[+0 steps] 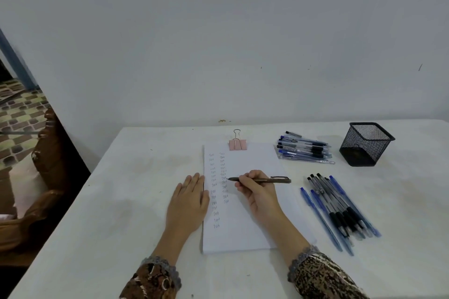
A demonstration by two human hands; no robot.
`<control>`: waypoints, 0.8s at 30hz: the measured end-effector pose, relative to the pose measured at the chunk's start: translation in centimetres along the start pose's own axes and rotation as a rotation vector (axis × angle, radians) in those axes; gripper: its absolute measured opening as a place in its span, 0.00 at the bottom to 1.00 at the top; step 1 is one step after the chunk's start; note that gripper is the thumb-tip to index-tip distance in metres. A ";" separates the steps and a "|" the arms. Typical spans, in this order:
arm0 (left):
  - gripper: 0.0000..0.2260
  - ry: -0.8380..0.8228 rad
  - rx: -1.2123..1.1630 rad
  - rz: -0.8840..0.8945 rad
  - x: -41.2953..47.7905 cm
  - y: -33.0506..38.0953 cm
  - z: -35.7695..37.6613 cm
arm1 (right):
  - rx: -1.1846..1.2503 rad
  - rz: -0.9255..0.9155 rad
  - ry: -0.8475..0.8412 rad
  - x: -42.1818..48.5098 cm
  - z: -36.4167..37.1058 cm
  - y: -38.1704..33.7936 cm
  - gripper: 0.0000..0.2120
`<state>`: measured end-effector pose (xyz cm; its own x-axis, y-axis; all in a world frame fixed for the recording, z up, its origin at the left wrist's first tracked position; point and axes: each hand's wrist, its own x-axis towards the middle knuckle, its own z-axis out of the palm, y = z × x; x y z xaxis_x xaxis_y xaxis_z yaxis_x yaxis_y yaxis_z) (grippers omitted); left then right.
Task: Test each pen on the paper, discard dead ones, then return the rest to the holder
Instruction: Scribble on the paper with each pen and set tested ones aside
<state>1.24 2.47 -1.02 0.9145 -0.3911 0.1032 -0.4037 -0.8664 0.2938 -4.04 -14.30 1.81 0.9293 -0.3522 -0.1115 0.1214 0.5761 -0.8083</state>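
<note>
Down at the bottom edge, your two patterned sleeves [153,279] come into frame over the white surface [116,213]. Your left hand [188,204] lies flat with its fingers straight and together, palm down on the left edge of the paper [245,230], half on the sheet and half on the surface. Your right hand [257,193] is curled round a dark pen [263,179], pinching it near the front. The barrel lies almost level and points to the left of the frame, and the tip is at the second column of small written words in the middle of the sheet. Two columns of those marks run down the left part of the page.

To the right of the paper, at lower right, a bunch of blue and black pens [340,211] lies fanned on the surface, apart from the sheet. Further back, a pink binder clip [238,144] grips the top edge of the paper. Just right of that top corner, a second heap of pens [303,149] lies crosswise. Beyond it, at the right, the black mesh holder [366,144] stands near the pale wall [218,43]
</note>
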 end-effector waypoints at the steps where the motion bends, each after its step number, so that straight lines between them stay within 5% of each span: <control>1: 0.38 -0.003 -0.006 0.000 0.0 0.0 0.0 | -0.008 -0.002 -0.005 0.0 0.0 0.0 0.12; 9: 0.31 -0.014 0.003 0.011 0.1 -0.1 0.1 | -0.490 -0.094 -0.067 -0.5 0.0 0.9 0.21; 13: 0.23 -0.018 0.010 0.014 0.1 -0.1 0.1 | -0.602 -0.130 -0.053 -1.1 0.6 1.0 0.16; 24: 0.39 0.007 0.037 0.019 0.1 -0.2 0.3 | -0.767 -0.194 -0.072 -0.9 1.0 1.4 0.22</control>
<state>1.38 2.52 -1.32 0.9070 -0.4053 0.1148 -0.4212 -0.8700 0.2563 -4.37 -12.45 1.37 0.9395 -0.3310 0.0883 0.0332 -0.1685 -0.9851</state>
